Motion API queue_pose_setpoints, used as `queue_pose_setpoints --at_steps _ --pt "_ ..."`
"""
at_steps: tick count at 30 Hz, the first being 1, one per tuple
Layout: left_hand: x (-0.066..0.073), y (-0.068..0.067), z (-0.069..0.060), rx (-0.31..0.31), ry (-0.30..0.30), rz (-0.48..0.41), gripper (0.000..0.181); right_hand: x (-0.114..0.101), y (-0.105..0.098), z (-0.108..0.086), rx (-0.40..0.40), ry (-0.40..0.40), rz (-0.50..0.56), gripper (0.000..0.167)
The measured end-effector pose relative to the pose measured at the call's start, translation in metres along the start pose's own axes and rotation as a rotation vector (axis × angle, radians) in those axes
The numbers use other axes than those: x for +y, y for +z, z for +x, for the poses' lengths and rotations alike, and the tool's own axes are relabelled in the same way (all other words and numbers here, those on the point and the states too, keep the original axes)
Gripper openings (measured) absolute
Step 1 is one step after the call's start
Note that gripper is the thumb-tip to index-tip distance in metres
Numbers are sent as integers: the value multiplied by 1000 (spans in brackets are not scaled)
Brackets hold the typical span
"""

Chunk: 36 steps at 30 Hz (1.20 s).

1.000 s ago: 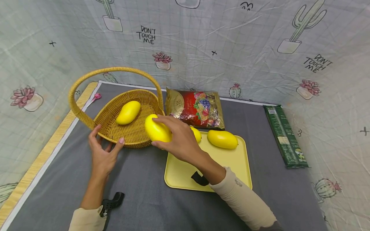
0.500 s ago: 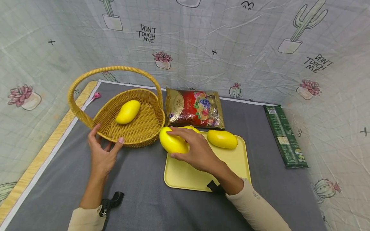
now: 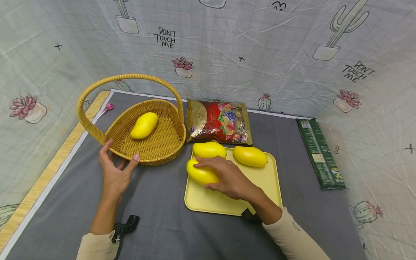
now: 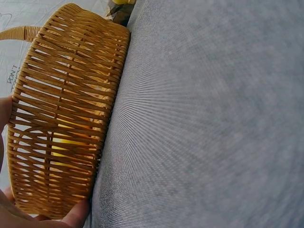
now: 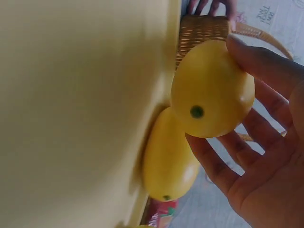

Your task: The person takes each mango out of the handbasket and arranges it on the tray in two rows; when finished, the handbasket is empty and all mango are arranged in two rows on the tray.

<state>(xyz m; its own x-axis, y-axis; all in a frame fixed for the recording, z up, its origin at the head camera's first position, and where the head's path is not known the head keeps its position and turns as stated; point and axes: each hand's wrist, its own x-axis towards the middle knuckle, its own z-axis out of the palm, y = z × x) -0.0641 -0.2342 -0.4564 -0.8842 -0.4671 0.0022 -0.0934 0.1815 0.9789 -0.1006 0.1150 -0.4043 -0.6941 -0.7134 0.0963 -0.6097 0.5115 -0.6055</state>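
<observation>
Grips a yellow mango (image 3: 201,176) over the tray (image 3: 208,199) in the curled right hand (image 3: 234,177), and holds the wicker basket (image 3: 162,157) with the spread left hand (image 3: 116,177)!

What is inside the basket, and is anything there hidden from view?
One yellow mango lies inside the basket. Bare weave shows beside it. The patch directly beneath the mango is covered, so it cannot be seen.

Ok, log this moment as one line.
right hand: grips mango | left hand: grips basket | in basket: another mango | on tray: two more mangoes
</observation>
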Motion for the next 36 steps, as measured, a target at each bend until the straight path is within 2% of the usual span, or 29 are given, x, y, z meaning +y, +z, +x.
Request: queue_pose_setpoints --at_steps 12,21,27,32,36 --pt "-1 -1 1 -11 -18 11 90 14 9 0 -85 3 0 65" --pt "-1 -1 1 -7 -23 23 89 16 9 3 -85 -7 -2 65" --pt "-2 0 1 -5 -22 20 89 8 4 6 -42 -28 -12 66" --pt "-1 0 0 -2 -17 10 89 -9 -1 17 38 -49 33 61" --pt "0 0 -1 -2 -18 16 89 -25 -2 32 114 -73 66 61"
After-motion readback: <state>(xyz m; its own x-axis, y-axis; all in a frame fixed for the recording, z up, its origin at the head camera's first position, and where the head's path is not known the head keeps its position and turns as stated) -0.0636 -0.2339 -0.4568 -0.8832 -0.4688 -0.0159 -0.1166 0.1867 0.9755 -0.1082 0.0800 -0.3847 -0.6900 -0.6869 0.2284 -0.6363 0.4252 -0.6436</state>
